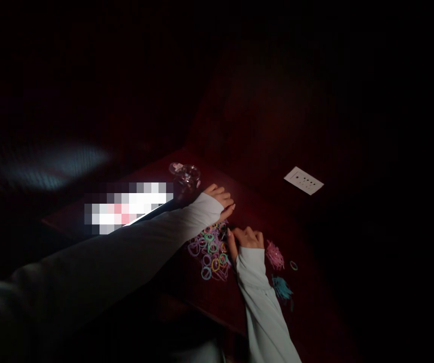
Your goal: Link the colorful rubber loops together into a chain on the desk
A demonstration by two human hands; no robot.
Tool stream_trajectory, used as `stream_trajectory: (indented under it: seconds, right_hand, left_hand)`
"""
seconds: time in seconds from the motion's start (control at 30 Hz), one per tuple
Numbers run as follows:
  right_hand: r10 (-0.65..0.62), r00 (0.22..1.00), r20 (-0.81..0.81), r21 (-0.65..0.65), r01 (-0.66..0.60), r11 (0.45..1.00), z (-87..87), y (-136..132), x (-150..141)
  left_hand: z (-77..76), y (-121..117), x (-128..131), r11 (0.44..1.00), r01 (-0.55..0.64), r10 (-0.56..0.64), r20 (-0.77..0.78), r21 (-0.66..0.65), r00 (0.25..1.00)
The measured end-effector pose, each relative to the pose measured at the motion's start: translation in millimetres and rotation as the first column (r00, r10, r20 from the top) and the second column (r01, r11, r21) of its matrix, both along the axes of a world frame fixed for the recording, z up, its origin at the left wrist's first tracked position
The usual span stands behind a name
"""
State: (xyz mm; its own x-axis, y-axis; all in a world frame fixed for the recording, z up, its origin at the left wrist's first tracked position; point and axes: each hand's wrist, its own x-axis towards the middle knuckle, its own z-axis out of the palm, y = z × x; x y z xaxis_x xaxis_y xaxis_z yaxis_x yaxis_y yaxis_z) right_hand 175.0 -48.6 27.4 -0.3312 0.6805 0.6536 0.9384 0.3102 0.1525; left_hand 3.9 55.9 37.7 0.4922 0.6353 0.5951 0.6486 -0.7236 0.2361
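A mixed pile of small elastic hair ties [212, 249] in purple, green, yellow, blue and pink lies on the dark red table. My left hand [221, 199] reaches across just beyond the pile, back up, with its fingers loosely bent and apart. Closer in, my right hand [247, 237] rests at the pile's right edge, thumb apart from the curled fingers. I make out nothing held in either hand, though both palms are hidden. Right of my right hand lie a pink bunch [275, 255], a teal bunch [282, 288] and a single green hair tie [294, 265].
A clear round container [191, 174] stands beyond my left hand, with a clear disc like a lid [175, 168] beside it. A bright, pixelated screen [129, 207] glows at the left. A white socket plate [304, 180] shows at the right. The surroundings are very dark.
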Motion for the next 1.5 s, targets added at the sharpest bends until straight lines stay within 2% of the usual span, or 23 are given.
stream_trajectory:
  seconds: [0.17,0.3,0.4,0.5,0.6,0.73,0.77,0.87,0.97,1.07,1.13,1.2,1.3,1.37,1.43,1.47,1.5]
  right_hand:
    - [0.029,1.000,0.000,-0.026,-0.029,0.999,1.8,-2.0,-2.7]
    - [0.018,1.000,-0.009,0.018,-0.018,1.000,2.3,-0.1,0.5]
    - [0.077,0.997,0.030,0.012,-0.078,0.997,2.1,2.1,1.7]
    - [0.023,0.998,-0.051,0.031,-0.021,0.999,0.9,4.2,0.1]
    - [0.106,0.993,-0.056,-0.093,-0.111,0.989,-0.8,6.2,-3.5]
    - [-0.064,0.962,-0.266,-0.059,0.050,0.997,-2.2,8.5,-2.5]
    - [-0.066,0.958,-0.280,-0.067,0.049,0.997,-2.4,8.6,-1.0]
    - [-0.032,0.959,-0.281,-0.085,0.008,0.996,-2.4,8.6,3.6]
    - [-0.095,0.946,-0.310,-0.044,0.085,0.995,-2.2,9.1,5.5]
    - [-0.042,0.976,-0.214,-0.072,0.027,0.997,-1.7,3.8,4.4]
    - [-0.046,0.977,-0.209,-0.029,0.041,0.999,-1.7,-8.2,5.1]
    - [-0.134,0.935,-0.328,0.077,0.168,0.983,-3.4,-27.1,11.2]
    - [-0.278,0.785,-0.553,0.154,0.425,0.892,-11.2,-59.5,36.2]
    - [-0.361,0.663,-0.656,0.134,0.573,0.808,-18.5,-77.7,62.8]
    - [-0.432,0.529,-0.730,0.108,0.714,0.692,-24.4,-92.0,93.2]
    - [-0.470,0.480,-0.741,0.064,0.746,0.662,-26.1,-98.3,108.0]
    - [-0.506,0.445,-0.739,0.001,0.752,0.659,-27.1,-104.4,121.5]
  left_hand:
    - [2.6,-2.4,-3.5,0.999,-0.008,0.007,-0.024,-0.044,1.000]
    - [0.1,1.6,-3.2,0.999,-0.028,0.026,-0.055,-0.035,0.998]
    - [-0.5,4.4,-3.2,0.999,-0.044,0.043,-0.060,-0.026,0.997]
    - [1.7,4.3,-5.1,0.997,-0.053,0.049,-0.085,-0.048,0.995]
    - [6.1,2.0,-8.8,0.992,-0.069,0.055,-0.132,-0.108,0.990]
    - [8.3,-0.3,-12.3,0.976,-0.134,0.108,-0.154,-0.171,0.982]
    - [7.8,-0.6,-12.8,0.972,-0.150,0.122,-0.156,-0.179,0.980]
    - [5.6,-0.9,-13.5,0.957,-0.188,0.153,-0.165,-0.222,0.974]
    - [3.9,0.0,-13.1,0.946,-0.185,0.148,-0.153,-0.265,0.977]
    - [1.9,1.1,-12.6,0.958,-0.122,0.106,-0.076,-0.258,0.991]
    - [-0.2,1.4,-12.8,0.957,-0.097,0.087,-0.047,-0.274,0.995]
    - [-3.2,1.7,-13.2,0.955,-0.072,0.071,-0.014,-0.286,0.997]
    - [-8.1,4.9,-13.1,0.952,-0.028,0.053,0.075,-0.305,0.996]
    - [-11.0,9.4,-11.6,0.935,0.014,0.045,0.159,-0.355,0.986]
    - [-13.7,14.4,-9.4,0.901,0.070,0.054,0.270,-0.429,0.961]
    - [-15.3,16.3,-8.3,0.878,0.126,0.034,0.322,-0.462,0.946]
    - [-17.2,17.6,-7.4,0.856,0.177,0.022,0.375,-0.486,0.927]
